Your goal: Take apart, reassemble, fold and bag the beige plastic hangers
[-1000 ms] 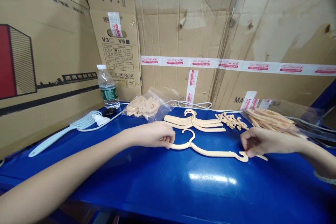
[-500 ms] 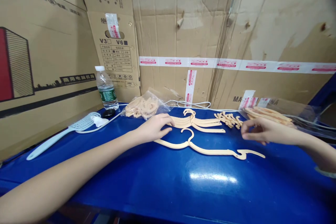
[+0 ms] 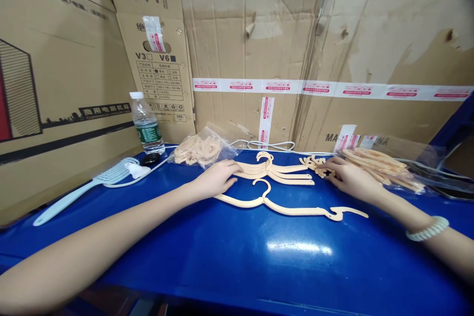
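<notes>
A single cream clothes hanger [image 3: 296,211] lies on the blue table, with a small hooked end piece [image 3: 336,213] at its right arm. Behind it rests a stack of matching hangers [image 3: 289,176]. My left hand [image 3: 218,178] lies over the left ends of the hangers, thumb and fingers apart; whether it grips any I cannot see. Over at the right, my right hand [image 3: 350,176] is at a small pile of hooked pieces [image 3: 313,162], fingers reaching down among them. Its fingertips partly cover the pile.
Bagged cream pieces [image 3: 202,148] lie behind my left hand, and bagged hanger arms [image 3: 385,168] beyond my right. At the left are a water bottle [image 3: 147,126], a black lid [image 3: 151,159] and a pale blue hairbrush [image 3: 89,185]. Cardboard [image 3: 244,49] walls the back; a white cable [image 3: 274,145] runs along it.
My right hand has moved left and down from above the table to the pile of small pieces. My left hand stays at the hangers. The view has shifted slightly.
</notes>
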`<state>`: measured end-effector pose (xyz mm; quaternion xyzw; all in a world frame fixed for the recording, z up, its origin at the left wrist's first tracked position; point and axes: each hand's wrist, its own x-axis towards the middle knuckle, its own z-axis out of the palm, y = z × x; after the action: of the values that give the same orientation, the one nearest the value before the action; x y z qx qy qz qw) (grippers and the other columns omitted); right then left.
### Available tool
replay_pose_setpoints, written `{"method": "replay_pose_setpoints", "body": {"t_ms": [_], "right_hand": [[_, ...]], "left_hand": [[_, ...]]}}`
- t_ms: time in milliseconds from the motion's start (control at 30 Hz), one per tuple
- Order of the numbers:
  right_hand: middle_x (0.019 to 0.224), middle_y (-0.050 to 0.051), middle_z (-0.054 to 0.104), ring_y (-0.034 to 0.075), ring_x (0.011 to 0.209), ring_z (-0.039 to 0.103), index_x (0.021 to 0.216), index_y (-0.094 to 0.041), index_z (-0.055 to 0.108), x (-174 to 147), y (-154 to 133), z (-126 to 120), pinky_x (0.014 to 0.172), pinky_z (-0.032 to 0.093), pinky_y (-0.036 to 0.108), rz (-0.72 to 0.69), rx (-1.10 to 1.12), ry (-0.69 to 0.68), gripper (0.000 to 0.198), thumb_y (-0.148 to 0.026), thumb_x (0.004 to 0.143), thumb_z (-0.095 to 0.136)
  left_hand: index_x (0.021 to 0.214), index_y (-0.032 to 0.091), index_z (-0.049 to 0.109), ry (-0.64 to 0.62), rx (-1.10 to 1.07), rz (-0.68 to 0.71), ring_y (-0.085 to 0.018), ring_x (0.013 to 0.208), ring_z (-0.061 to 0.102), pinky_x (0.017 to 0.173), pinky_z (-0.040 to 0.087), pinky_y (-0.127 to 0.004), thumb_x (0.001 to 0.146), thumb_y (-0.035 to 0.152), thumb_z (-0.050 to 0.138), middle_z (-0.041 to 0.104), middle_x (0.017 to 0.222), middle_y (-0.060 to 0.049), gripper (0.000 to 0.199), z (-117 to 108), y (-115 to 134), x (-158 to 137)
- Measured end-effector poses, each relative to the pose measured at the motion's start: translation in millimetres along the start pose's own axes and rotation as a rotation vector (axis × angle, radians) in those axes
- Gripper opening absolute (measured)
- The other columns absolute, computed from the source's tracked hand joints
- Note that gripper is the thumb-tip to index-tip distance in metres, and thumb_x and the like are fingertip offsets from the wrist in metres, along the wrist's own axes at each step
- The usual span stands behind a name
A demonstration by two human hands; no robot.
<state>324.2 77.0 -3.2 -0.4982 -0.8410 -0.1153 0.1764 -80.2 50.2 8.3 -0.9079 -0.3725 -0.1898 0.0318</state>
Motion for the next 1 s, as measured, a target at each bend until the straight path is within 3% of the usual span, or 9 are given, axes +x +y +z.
{"method": "replay_pose_setpoints", "body": {"t_ms": [133,267,600,800,1000], "right_hand": [[0.118,0.012,0.061,0.029,0.093,0.064,0.114,-0.021,0.067,1.2,3.2,4.0,0.068,0.054,0.036,-0.016,-0.119,0.01,0.04,-0.018,0.084,0.041],[0.11,0.012,0.067,0.03,0.097,0.064,0.106,-0.019,0.069,3.0,7.3,3.0,0.076,0.054,0.04,-0.057,-0.096,0.005,0.035,-0.021,0.088,0.039],[0.084,0.012,0.072,0.031,0.075,0.066,0.077,-0.02,0.069,5.5,6.6,0.7,0.065,0.05,0.04,-0.021,0.062,0.154,0.033,-0.039,0.083,0.042],[0.073,0.011,0.069,0.03,0.067,0.066,0.074,-0.02,0.067,6.3,2.3,-5.4,0.061,0.051,0.04,0.133,0.188,0.366,0.03,-0.043,0.076,0.048],[0.075,0.012,0.073,0.028,0.067,0.072,0.093,-0.017,0.065,-0.9,-4.6,-13.7,0.06,0.058,0.036,0.344,0.438,0.569,0.036,-0.048,0.079,0.053]], "left_hand": [[0.104,0.012,0.064,0.01,0.012,-0.014,-0.025,0.099,0.063,0.09,0.05,-0.04,0.086,0.008,0.056,0.066,0.103,-0.013,0.019,2.6,-1.6,2.0],[0.1,0.013,0.065,0.015,0.021,-0.019,-0.025,0.097,0.063,0.088,0.051,-0.039,0.086,0.006,0.057,0.066,0.101,-0.011,0.018,5.7,-2.8,3.8],[0.093,0.015,0.065,0.037,0.005,-0.021,-0.022,0.091,0.065,0.084,0.052,-0.034,0.086,0.004,0.053,0.067,0.095,-0.008,0.017,8.4,-4.9,4.6],[0.09,0.015,0.062,0.103,-0.026,-0.037,-0.021,0.086,0.064,0.078,0.052,-0.032,0.086,0.005,0.054,0.063,0.091,-0.006,0.015,7.0,-3.0,3.5],[0.094,0.016,0.058,0.204,-0.065,-0.06,-0.022,0.091,0.061,0.082,0.051,-0.036,0.087,0.004,0.049,0.06,0.096,-0.006,0.016,2.6,1.0,1.1]]}}
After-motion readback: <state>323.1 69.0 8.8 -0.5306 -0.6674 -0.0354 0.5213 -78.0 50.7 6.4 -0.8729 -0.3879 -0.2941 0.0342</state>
